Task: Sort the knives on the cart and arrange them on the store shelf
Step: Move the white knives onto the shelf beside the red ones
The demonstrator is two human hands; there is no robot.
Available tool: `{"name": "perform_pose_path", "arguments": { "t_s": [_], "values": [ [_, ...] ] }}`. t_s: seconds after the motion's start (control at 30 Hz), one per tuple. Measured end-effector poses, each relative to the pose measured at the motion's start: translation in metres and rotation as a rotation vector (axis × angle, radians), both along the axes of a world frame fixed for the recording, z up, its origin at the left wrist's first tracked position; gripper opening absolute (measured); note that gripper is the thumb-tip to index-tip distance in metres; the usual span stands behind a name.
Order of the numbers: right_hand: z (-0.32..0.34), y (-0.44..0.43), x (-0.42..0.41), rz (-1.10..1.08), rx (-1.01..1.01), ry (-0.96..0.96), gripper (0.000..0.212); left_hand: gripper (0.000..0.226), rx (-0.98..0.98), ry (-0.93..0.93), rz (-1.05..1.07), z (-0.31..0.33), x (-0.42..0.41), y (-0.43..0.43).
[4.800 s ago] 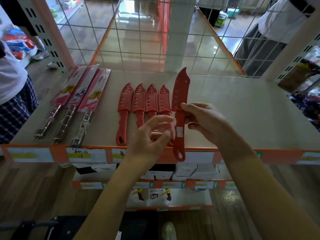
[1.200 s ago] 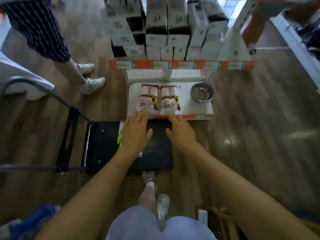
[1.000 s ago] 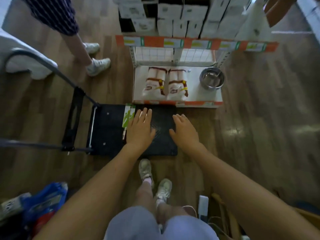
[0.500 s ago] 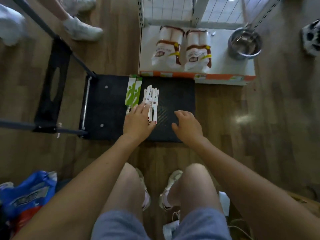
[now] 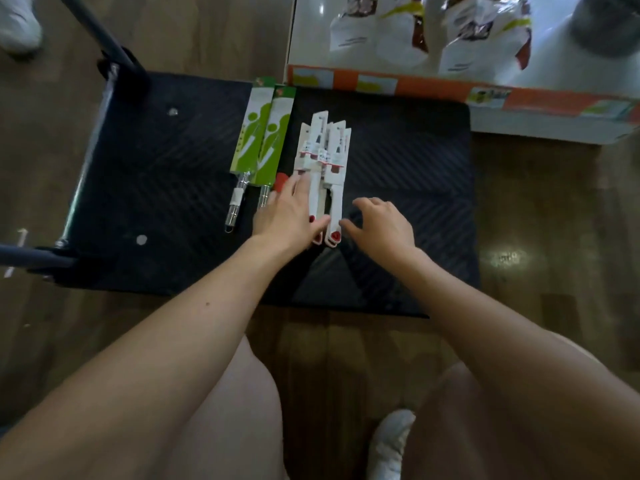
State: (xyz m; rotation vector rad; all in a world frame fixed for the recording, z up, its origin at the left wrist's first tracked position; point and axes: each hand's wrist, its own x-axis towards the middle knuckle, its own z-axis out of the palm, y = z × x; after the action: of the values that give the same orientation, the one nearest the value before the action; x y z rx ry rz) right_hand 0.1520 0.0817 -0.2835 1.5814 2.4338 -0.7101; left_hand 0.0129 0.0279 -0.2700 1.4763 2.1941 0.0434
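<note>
Gathering white red-tipped carded knives (image 5: 323, 157) mid-deck on black ribbed cart platform (image 5: 166, 174): left hand (image 5: 287, 216) rests on handles, right hand (image 5: 381, 223) just right, both grips apart, empty; best to squeeze the handles together and lift as one bunch.

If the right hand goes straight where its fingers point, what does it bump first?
Probably the white knife handle just left of it on the cart. The right hand points its fingers at it, though its height above is unclear.

Dark wood-plank floor (image 5: 554, 209), glossy light reflection (image 5: 506, 256) at right, low white shelf (image 5: 519, 124) with orange price strip (image 5: 433, 89), white bags (image 5: 377, 36) on it.
</note>
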Motion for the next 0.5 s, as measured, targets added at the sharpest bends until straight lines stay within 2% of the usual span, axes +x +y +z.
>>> {"name": "perform_pose_path", "arguments": {
  "t_s": [0.1, 0.2, 0.3, 0.5],
  "values": [
    [-0.021, 0.01, -0.001, -0.03, 0.03, 0.013, 0.045, 0.079, 0.005, 0.042, -0.004, -0.007, 0.002, 0.008],
    [-0.026, 0.014, -0.003, -0.067, 0.04, 0.015, 0.046, 0.079, -0.08, 0.01, 0.007, -0.016, 0.008, 0.011],
    [-0.026, 0.011, -0.004, -0.075, 0.029, 0.024, 0.046, 0.072, -0.115, -0.007, 0.03, -0.024, 0.008, 0.013],
    [-0.03, 0.0, -0.021, -0.141, -0.025, 0.099, 0.041, 0.05, -0.041, 0.001, 0.026, -0.033, 0.009, 0.016]
  ]
}}
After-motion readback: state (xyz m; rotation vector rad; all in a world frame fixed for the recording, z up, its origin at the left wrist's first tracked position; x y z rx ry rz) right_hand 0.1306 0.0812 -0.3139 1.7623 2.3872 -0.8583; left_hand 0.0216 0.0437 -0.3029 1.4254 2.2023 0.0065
